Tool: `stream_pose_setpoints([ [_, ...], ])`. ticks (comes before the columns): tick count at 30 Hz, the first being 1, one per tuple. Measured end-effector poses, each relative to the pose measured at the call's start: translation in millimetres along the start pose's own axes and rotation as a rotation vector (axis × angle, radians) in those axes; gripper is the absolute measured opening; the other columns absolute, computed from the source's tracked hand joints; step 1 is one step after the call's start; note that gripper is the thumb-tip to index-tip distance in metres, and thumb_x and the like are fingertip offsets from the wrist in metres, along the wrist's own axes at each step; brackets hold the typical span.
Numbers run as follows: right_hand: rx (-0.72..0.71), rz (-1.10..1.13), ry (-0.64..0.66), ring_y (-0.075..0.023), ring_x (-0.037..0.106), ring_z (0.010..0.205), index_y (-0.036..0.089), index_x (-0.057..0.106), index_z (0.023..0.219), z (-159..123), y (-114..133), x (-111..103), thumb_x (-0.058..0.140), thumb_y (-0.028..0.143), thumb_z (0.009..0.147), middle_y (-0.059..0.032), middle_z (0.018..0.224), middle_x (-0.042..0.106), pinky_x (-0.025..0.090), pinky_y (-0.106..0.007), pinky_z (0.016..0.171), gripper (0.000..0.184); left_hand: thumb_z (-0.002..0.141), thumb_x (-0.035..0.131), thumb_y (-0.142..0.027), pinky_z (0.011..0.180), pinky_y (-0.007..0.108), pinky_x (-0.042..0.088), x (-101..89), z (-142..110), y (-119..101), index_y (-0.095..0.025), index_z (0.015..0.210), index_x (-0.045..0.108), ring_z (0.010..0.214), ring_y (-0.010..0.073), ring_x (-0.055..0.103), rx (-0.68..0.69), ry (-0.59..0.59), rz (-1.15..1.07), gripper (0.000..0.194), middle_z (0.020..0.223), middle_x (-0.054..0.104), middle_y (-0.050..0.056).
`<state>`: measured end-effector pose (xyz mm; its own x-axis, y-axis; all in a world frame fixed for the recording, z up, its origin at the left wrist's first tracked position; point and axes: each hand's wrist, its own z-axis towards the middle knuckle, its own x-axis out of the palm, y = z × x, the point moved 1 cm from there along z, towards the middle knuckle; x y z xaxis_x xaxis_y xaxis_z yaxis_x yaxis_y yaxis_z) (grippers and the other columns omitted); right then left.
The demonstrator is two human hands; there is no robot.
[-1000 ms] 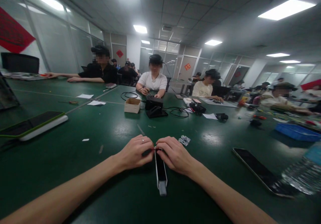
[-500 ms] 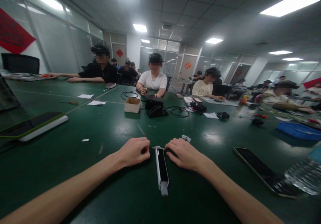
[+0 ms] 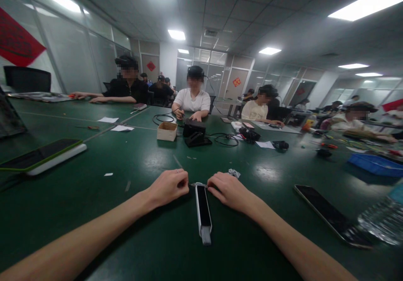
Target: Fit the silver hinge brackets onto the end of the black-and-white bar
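Note:
A slim white pen-like device (image 3: 203,207) with a long dark screen lies on the green table, its grey tip towards me. Across its far end runs a thin strand (image 3: 193,185), too fine to make out well. My left hand (image 3: 170,186) is closed at the left of that end, thumb and fingers pinched on the strand. On the other side, my right hand (image 3: 228,190) is bent over the table, its fingertips closed at the strand's right end and close to the device. The fingers partly hide what they hold.
A phone (image 3: 330,214) and a clear plastic bottle (image 3: 382,220) are at my right. A small grey patterned piece (image 3: 234,173) lies beyond my right hand. A green-edged tablet-like device (image 3: 44,155) is at left. Ahead stand an open box (image 3: 167,131) and a black stand (image 3: 194,132); people sit opposite.
My hands keep nearly the same pose at the device's far end, with only a slight shift of the fingers. Across the table, the white-shirted person's hand has moved slightly.

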<state>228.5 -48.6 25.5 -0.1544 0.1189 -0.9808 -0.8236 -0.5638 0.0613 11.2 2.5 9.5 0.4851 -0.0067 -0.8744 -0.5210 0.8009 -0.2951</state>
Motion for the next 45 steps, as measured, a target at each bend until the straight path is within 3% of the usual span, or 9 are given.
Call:
stream_pose_setpoints([
  [7,-0.032,0.02,-0.045,-0.0177,0.059,0.083,0.015,0.06,0.095,-0.5,-2.3,3.0,0.052,0.018,0.09,-0.0074,0.092,0.064,0.048,-0.031,0.074,0.011,0.085,0.053,-0.02,0.062,0.022,0.043,2.9,-0.5,-0.1,-0.016,0.078,0.058,0.066,0.0116,0.055,0.054,0.074,-0.044,0.009,0.079,0.059,0.001],
  [29,-0.026,0.024,-0.028,-0.0179,0.058,0.084,0.014,0.061,0.097,-0.5,-2.8,3.8,0.052,0.018,0.09,-0.0077,0.093,0.064,0.049,-0.032,0.075,0.013,0.086,0.052,-0.023,0.07,0.025,0.045,2.7,0.2,2.1,-0.016,0.08,0.061,0.075,0.0145,0.057,0.072,0.061,-0.04,0.012,0.082,0.061,0.003],
  [36,-0.026,0.031,-0.029,-0.0179,0.059,0.084,0.015,0.061,0.097,-1.2,-3.5,4.8,0.051,0.018,0.09,-0.0075,0.093,0.064,0.048,-0.031,0.075,0.012,0.084,0.053,-0.024,0.064,0.024,0.044,2.2,0.8,1.8,-0.017,0.082,0.059,0.068,0.0135,0.057,-0.023,0.058,-0.094,0.009,0.076,0.061,0.001],
  [45,-0.019,0.012,-0.024,-0.0171,0.058,0.083,0.015,0.061,0.097,-1.1,-2.8,3.2,0.051,0.019,0.09,-0.0078,0.093,0.064,0.048,-0.03,0.074,0.013,0.086,0.058,-0.025,0.066,0.022,0.045,1.2,0.2,5.3,-0.018,0.091,0.062,0.072,0.0127,0.058,-0.038,0.076,-0.192,0.009,0.081,0.063,-0.001],
])
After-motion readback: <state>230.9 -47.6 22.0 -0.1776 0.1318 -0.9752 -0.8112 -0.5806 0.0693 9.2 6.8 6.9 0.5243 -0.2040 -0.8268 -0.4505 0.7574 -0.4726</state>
